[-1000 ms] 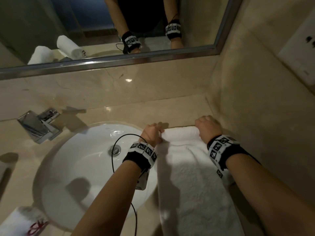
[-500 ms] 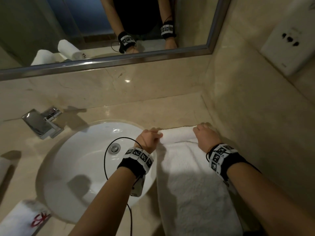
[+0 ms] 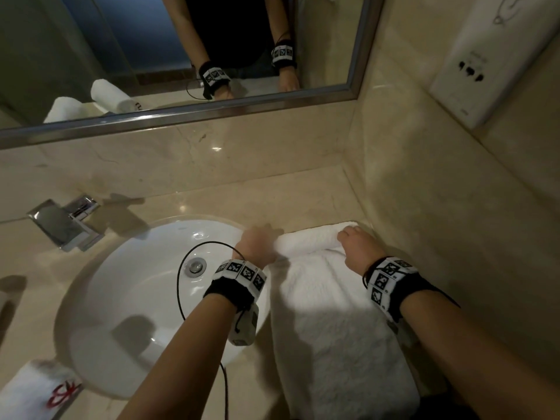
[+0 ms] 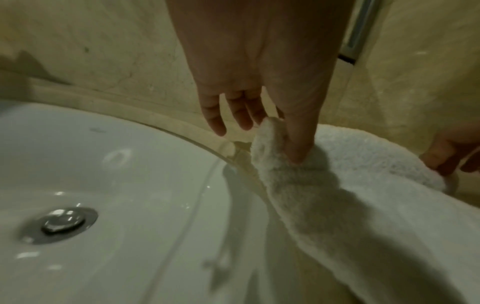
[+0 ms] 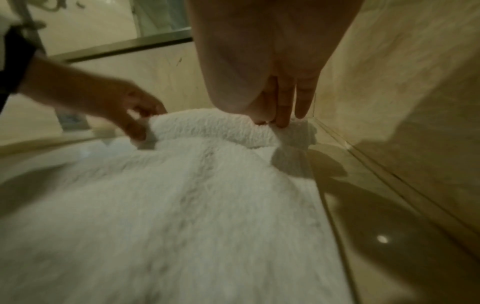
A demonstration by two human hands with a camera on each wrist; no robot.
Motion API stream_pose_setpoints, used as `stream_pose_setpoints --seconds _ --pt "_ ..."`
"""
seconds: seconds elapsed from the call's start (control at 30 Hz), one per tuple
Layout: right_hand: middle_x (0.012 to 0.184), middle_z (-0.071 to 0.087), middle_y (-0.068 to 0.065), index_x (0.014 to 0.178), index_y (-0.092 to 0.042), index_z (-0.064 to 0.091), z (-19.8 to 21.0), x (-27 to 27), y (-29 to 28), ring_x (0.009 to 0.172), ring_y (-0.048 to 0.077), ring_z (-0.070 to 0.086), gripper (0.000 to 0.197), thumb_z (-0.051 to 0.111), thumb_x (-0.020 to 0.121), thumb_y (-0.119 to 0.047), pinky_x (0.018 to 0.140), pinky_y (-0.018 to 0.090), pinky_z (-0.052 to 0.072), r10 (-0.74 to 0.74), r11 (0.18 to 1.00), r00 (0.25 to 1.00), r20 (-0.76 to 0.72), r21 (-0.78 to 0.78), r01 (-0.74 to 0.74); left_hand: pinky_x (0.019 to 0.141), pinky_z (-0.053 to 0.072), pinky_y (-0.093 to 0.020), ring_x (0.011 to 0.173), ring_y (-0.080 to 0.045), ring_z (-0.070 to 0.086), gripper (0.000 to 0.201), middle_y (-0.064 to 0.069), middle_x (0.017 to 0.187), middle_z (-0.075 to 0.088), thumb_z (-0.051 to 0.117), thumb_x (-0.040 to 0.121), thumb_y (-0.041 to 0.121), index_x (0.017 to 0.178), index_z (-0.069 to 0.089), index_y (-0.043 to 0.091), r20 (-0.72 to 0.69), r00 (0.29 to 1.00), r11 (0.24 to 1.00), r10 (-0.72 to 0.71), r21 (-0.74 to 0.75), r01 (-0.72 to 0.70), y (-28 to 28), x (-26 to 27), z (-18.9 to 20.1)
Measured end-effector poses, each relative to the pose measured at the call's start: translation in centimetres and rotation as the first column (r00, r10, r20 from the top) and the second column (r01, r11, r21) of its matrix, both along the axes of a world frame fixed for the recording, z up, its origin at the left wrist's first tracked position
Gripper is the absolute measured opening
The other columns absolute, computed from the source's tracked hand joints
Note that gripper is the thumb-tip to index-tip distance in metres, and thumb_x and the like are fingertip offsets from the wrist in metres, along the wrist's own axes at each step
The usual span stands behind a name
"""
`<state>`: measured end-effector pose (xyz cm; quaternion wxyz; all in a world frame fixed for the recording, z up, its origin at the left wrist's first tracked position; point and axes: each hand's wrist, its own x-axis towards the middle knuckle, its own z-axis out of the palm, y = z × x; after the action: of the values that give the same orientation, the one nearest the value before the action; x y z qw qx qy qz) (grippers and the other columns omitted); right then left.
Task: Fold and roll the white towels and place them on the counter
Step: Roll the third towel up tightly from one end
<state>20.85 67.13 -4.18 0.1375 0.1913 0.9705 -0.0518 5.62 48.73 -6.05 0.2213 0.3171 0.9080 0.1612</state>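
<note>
Since a second ago, the towel (image 3: 330, 313) roll under both hands' pinching fingers (image 4: 298, 144) has thickened; rolling is under way.

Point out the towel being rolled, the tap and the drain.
towel (image 3: 309, 239), head view, on the rolled far end.
tap (image 3: 60, 222), head view, on the flat spout.
drain (image 4: 63, 223), left wrist view, on the metal plug.
</note>
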Motion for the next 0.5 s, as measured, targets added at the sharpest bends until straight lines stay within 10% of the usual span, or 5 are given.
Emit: stream_pose_setpoints --seconds 0.13,0.2,0.27,0.5 --pt "0.126 0.053 0.013 0.127 -0.009 0.050 0.8 -1.3 0.8 0.111 0.027 0.054 0.039 0.044 0.088 -0.004 0.093 0.035 0.045 -0.112 0.991 0.990 -0.086 -0.083 0.105 0.102 0.040 -0.032 0.117 -0.020 0.049 0.052 -0.002 0.123 0.054 0.068 0.081 0.018 0.129 0.052 0.032 0.383 0.919 0.967 0.097 0.182 -0.179 -1.5 0.0 -0.5" --pt "0.130 0.052 0.014 0.135 -0.011 0.044 1.2 -2.1 0.8 0.113 0.028 0.055 0.045 0.039 0.091 -0.002 0.095 0.036 0.046 -0.128 0.988 0.986 -0.106 -0.103 0.117 0.080 0.050 -0.030 0.096 -0.016 0.053 0.047 -0.009 0.112 0.057 0.059 0.089 0.011 0.133 0.046 0.021 0.567 0.811 0.931 0.144 0.201 -0.306 -1.8 0.6 -0.2" --pt "0.136 0.049 0.013 0.140 -0.011 0.040 1.3 -2.8 0.9 0.120 0.028 0.051 0.047 0.035 0.094 -0.003 0.101 0.036 0.042 -0.127 0.989 0.989 -0.074 -0.088 0.120 0.060 0.044 -0.021 0.078 -0.014 0.051 0.046 -0.010 0.106 0.059 0.057 0.092 0.017 0.135 0.041 0.014 0.603 0.763 0.895 0.234 0.173 -0.411 -1.8 0.8 -0.7" --pt "0.129 0.052 0.011 0.122 -0.013 0.061 0.7 -3.6 2.2 0.122 0.029 0.043 0.035 0.045 0.092 -0.005 0.098 0.029 0.035 -0.177 0.983 0.983 -0.039 -0.061 0.174 0.070 0.045 -0.029 0.083 -0.018 0.056 0.033 -0.007 0.116 0.054 0.051 0.093 0.033 0.121 0.050 0.015 0.765 0.576 0.792 0.288 0.148 -0.592 -1.5 -0.2 -1.4"
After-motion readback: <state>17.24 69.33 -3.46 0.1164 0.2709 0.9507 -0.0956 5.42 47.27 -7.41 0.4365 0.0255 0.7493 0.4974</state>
